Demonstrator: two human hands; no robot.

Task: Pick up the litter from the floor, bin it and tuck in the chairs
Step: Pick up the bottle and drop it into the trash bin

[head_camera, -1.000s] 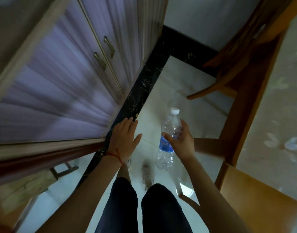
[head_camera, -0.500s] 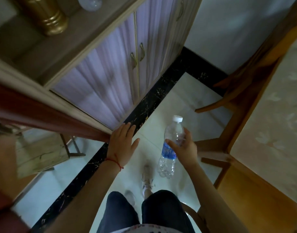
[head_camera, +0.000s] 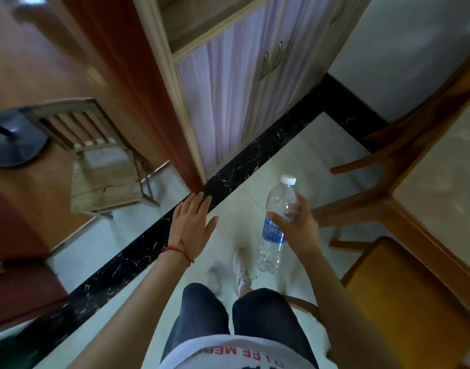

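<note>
My right hand (head_camera: 299, 229) grips an empty clear plastic bottle (head_camera: 277, 225) with a white cap and a blue label, held upright above the pale floor. My left hand (head_camera: 192, 222) is held out flat with its fingers spread and nothing in it; a red thread circles its wrist. A wooden chair (head_camera: 404, 296) with an orange seat stands pulled out at the lower right, next to the table (head_camera: 441, 193). A second wooden chair (head_camera: 382, 153) sits at the table's far side.
A cabinet (head_camera: 236, 83) with lilac doors stands ahead on the left, beside a red-brown door frame (head_camera: 138, 83). Through the doorway are a worn wooden chair (head_camera: 100, 166) and a dark round base (head_camera: 13, 139). A black marble strip (head_camera: 154, 241) borders the floor.
The view has lifted and swung left, bringing the doorway and the worn chair into sight. Both hands hold the same pose, the bottle still in my right hand.
</note>
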